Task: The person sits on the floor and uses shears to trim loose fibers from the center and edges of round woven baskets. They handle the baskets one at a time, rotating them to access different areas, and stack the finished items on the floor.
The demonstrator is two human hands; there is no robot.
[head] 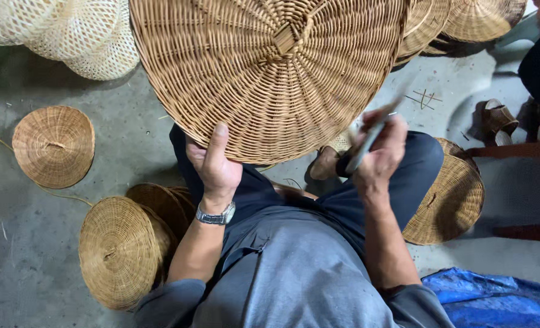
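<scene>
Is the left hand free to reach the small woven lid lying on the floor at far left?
Probably not as things stand: the left hand is gripping the rim of the large wicker disc. The floor path to the small woven lid looks open.

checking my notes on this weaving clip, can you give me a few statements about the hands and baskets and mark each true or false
1. The left hand grips the rim of the large woven tray. True.
2. The right hand is empty. False: it holds a slim blade-like tool, blurred.
3. A wristwatch sits on the left wrist. True.
4. The small round woven lid on the floor at the left is blue. False: it is tan wicker.
5. A blue tarp lies at the lower right. True.
</scene>
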